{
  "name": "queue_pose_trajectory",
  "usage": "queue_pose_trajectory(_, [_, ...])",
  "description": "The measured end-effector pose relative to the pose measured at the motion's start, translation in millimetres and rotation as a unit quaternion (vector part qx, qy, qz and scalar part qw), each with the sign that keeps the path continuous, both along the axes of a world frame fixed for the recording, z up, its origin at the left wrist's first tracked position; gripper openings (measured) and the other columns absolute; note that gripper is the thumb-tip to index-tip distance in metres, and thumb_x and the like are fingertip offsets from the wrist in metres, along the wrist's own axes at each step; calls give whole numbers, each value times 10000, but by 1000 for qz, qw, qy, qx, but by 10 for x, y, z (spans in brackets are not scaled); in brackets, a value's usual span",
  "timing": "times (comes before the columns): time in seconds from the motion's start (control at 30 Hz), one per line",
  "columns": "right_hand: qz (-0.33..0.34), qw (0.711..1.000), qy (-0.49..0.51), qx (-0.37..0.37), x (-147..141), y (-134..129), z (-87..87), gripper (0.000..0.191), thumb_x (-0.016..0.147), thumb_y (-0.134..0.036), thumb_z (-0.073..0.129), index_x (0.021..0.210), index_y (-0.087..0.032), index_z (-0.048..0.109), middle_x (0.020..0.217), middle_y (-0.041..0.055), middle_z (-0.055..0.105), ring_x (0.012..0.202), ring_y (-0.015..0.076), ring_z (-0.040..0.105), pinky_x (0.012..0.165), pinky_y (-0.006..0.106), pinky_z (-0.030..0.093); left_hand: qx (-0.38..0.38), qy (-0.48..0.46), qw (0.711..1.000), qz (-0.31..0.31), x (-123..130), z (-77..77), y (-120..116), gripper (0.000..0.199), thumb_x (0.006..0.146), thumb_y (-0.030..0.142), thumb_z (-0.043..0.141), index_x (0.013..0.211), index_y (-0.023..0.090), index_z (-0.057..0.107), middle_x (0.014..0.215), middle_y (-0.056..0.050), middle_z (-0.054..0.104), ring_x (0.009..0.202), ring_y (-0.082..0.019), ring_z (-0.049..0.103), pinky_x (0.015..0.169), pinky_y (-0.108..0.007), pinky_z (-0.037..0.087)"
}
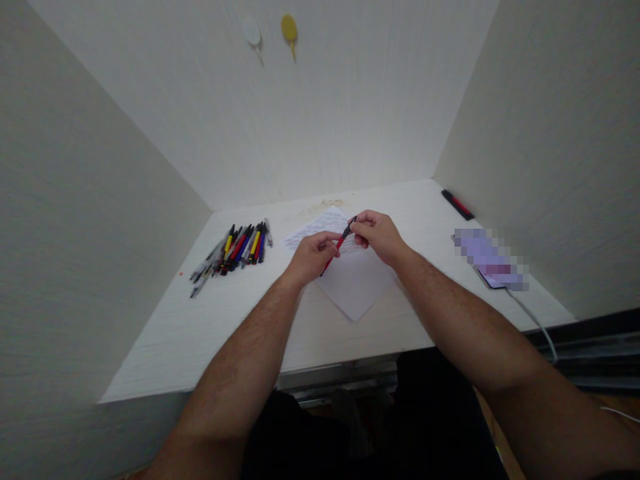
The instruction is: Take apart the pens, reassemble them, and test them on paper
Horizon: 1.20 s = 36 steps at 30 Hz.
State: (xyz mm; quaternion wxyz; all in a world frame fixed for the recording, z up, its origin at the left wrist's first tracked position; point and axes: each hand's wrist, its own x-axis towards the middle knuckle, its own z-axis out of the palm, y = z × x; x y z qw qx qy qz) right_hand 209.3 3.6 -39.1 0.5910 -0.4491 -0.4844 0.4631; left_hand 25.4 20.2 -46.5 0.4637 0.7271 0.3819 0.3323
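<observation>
Between my two hands a red and black pen (345, 237) is held at a slant over the paper. My left hand (314, 257) pinches its red barrel near the lower end. At the upper black end, the fingers of my right hand (377, 233) close on the pen. Beneath them lies a white sheet of paper (356, 293) with a blank front part. Behind it is a sheet covered in handwriting (320, 225), partly hidden by my hands.
A pile of pens (235, 250) in several colours lies at the left of the white desk (240, 333). At the right are a phone (490, 279) with a white cable (535, 317) and a black and red object (457, 204) by the wall. Two hooks (289, 28) hang on the back wall.
</observation>
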Motion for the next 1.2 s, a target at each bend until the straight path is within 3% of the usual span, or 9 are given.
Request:
queue_pose_trajectory(0.13, [-2, 1000, 2, 7, -5, -15, 20, 146, 677, -268, 695, 745, -164, 618, 476, -36, 573, 400, 71, 476, 369, 182, 326, 3, -2, 1000, -3, -2, 6, -3, 337, 824, 292, 584, 1111, 142, 678, 706, -7, 644, 438, -53, 399, 418, -190, 306])
queue_pose_trajectory(0.3, [-5, 1000, -8, 23, -1, -21, 25, 279, 678, -253, 682, 938, -150, 687, 467, -53, 559, 405, 72, 467, 384, 186, 336, 16, -6, 1000, -7, 0, 22, -14, 340, 820, 289, 586, 1112, 139, 677, 712, -8, 649, 447, -57, 420, 420, -190, 312])
queue_pose_trajectory(0.47, [-1, 1000, 3, 12, 8, -8, 11, 177, 659, -263, 702, 796, -154, 676, 510, -32, 584, 425, 70, 484, 383, 186, 329, 16, 7, 1000, 10, 14, 18, -9, 344, 824, 279, 567, 1119, 142, 678, 710, -7, 661, 423, -53, 397, 409, -190, 294])
queue_pose_trajectory(0.63, [2, 1000, -9, 8, 36, -23, -9, 156, 667, -253, 708, 782, -152, 675, 510, -32, 573, 425, 68, 473, 393, 187, 340, 83, 29, 996, 22, 42, -16, 1, 304, 797, 168, 542, 1047, 153, 714, 681, 2, 671, 514, -68, 484, 520, -191, 377])
queue_pose_trajectory(0.83, [-6, 999, -33, 2, 48, -11, -6, 141, 669, -260, 707, 751, -173, 632, 550, -36, 572, 440, 68, 472, 389, 189, 332, 93, -1, 996, 9, 55, -23, 38, 370, 718, 39, 515, 1006, 132, 726, 621, 15, 643, 589, -90, 551, 607, -216, 417])
queue_pose_trajectory(1.2, [-15, 995, -95, -11, 52, 0, -40, 295, 733, -361, 689, 683, -224, 433, 613, -38, 580, 457, 62, 456, 413, 199, 340, 96, -3, 995, 23, 58, -8, 25, 326, 704, 70, 588, 973, 150, 753, 602, 19, 592, 544, -81, 465, 553, -223, 350])
